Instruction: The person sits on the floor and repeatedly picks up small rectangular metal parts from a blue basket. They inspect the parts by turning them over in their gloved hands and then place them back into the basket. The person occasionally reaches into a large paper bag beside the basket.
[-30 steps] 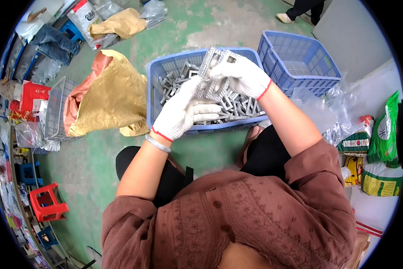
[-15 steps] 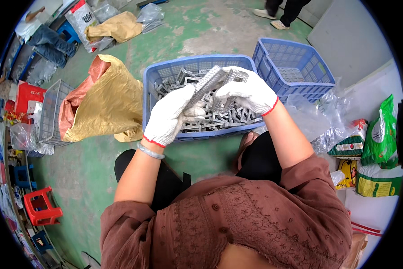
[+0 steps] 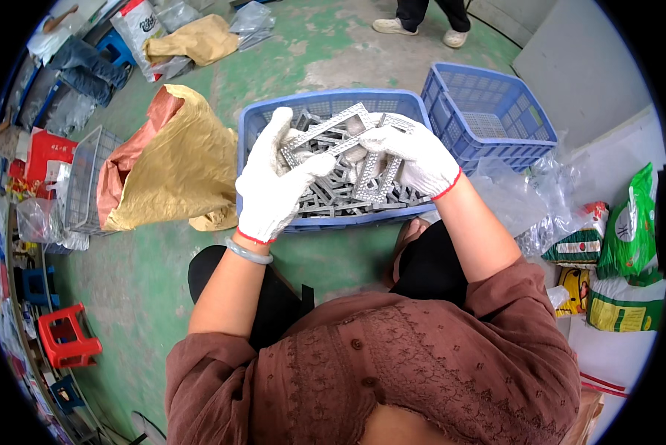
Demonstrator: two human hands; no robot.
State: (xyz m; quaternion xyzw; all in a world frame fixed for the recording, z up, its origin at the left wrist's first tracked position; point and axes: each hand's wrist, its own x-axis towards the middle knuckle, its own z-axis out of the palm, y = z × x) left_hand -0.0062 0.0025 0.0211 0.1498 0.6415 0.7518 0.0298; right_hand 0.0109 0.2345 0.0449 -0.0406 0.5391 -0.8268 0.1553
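Note:
My left hand (image 3: 268,184), in a white knitted glove, has its thumb and index finger spread around the left end of a grey rectangular metal frame (image 3: 339,119). Its other fingers are partly hidden behind that frame. The gloved right hand (image 3: 416,154) pinches the same frame's right end with its thumb on top. A second grey metal frame (image 3: 380,182) hangs tilted below the right fingers, held in that hand. Under both hands, a blue plastic crate (image 3: 333,224) holds many similar metal frames in a loose heap.
Another blue crate (image 3: 489,141) stands at the back right, beside clear plastic bags (image 3: 507,196). To the left are an open yellow woven sack (image 3: 177,163) and a grey crate (image 3: 88,178). A red stool (image 3: 67,337) sits lower left. Someone's shoes (image 3: 422,31) show at the far edge.
The frame in my hands has turned so its open rectangle faces up. My left thumb and index finger have spread apart. The second frame has swung down. The person at the back has moved left.

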